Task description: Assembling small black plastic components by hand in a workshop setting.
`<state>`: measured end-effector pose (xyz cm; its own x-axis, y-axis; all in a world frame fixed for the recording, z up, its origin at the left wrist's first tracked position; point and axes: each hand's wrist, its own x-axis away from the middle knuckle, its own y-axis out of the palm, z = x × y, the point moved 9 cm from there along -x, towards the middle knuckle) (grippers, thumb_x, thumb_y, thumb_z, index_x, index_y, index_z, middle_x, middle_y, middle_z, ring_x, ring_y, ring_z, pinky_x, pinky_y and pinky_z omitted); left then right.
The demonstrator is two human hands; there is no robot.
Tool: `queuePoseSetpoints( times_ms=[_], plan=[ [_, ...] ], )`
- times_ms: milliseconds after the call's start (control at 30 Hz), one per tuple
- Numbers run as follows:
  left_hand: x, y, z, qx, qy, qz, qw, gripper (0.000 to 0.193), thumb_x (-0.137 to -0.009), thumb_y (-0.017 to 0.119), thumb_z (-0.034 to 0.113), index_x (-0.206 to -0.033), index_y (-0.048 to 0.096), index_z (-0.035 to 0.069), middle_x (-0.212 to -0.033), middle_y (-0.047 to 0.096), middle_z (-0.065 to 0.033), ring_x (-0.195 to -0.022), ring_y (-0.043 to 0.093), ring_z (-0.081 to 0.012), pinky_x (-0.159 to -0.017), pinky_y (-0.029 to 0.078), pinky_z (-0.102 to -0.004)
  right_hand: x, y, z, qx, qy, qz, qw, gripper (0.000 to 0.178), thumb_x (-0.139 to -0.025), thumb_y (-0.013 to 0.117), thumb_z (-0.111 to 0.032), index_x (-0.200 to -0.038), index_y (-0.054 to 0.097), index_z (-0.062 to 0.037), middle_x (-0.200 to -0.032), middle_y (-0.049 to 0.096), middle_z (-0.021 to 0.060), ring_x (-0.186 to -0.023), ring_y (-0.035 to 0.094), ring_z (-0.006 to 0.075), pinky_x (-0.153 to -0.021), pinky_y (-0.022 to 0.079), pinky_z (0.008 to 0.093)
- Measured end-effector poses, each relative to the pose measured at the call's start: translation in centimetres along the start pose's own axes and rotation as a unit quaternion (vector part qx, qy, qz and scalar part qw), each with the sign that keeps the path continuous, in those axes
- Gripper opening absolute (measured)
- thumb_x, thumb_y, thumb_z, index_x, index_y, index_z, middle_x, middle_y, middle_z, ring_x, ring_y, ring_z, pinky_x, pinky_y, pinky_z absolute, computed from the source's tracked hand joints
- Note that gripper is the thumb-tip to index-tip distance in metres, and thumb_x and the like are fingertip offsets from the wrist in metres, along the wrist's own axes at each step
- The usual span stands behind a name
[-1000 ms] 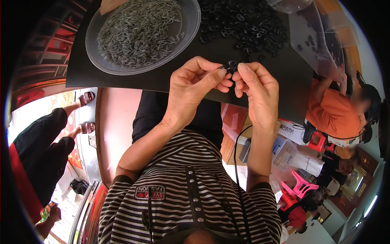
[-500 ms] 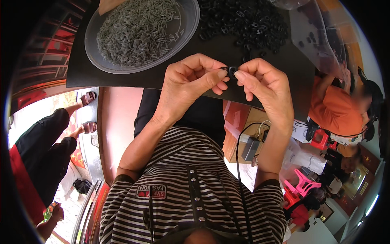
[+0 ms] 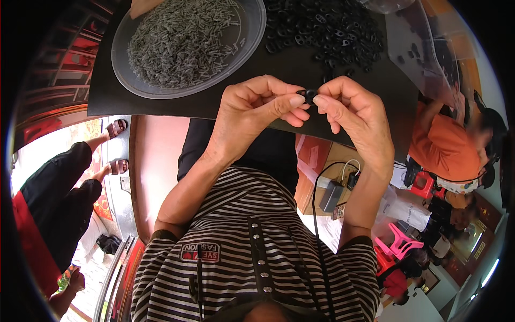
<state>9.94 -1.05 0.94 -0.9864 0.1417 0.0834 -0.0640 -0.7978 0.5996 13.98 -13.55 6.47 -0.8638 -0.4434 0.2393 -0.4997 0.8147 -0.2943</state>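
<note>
Over the near edge of the black table [image 3: 177,105], both my hands hold a small black plastic part [image 3: 309,94], which looks like a piece of a cord lock. My left hand [image 3: 249,110] pinches its left side between thumb and index finger, other fingers curled. My right hand [image 3: 357,112] grips its right side with thumb and fingertips. The fingertips hide much of the part. Beyond the left hand, a round clear plastic tray [image 3: 119,80] carries a heap of small grey coil springs [image 3: 177,45]. A pile of similar black parts [image 3: 335,32], some showing two holes, lies beyond the right hand.
A clear plastic bag [image 3: 410,40] with a few black parts lies at the table's far right. A person in orange [image 3: 442,137] sits at the right. Another person's legs [image 3: 61,182] are at the left. A cable [image 3: 316,225] hangs beside a grey power adapter [image 3: 331,196].
Both hands have shifted slightly to the right with the black part, staying close together. The part now appears turned a little between the fingertips.
</note>
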Motion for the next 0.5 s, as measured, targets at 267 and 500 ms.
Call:
queuePoseSetpoints(
  times_ms=[267,500],
  plan=[
    [0.0,-1.1,0.1,-0.066,0.034,0.047,0.996,0.015,-0.086,0.065,0.007,-0.098,0.066,-0.003,-0.086,0.067,-0.0095,-0.072,0.064,-0.0104,-0.066,0.054,-0.0215,0.6,0.7,0.7,-0.023,-0.024,0.066,0.997,0.011,-0.087,0.064,-0.01,-0.085,0.061,0.0005,-0.068,0.057,0.0009,-0.054,0.049,0.0046,-0.049,0.041,0.0182],
    [-0.1,-0.4,0.0,-0.02,-0.013,0.026,0.999,0.014,-0.085,0.067,0.007,-0.097,0.067,-0.002,-0.082,0.067,-0.0061,-0.07,0.062,-0.0082,-0.063,0.052,-0.0196,1.3,0.7,-0.5,0.083,-0.057,0.101,0.99,0.009,-0.085,0.065,-0.006,-0.088,0.06,0.0011,-0.073,0.058,0.0029,-0.058,0.053,0.0069,-0.049,0.043,0.0213]
  ],
)
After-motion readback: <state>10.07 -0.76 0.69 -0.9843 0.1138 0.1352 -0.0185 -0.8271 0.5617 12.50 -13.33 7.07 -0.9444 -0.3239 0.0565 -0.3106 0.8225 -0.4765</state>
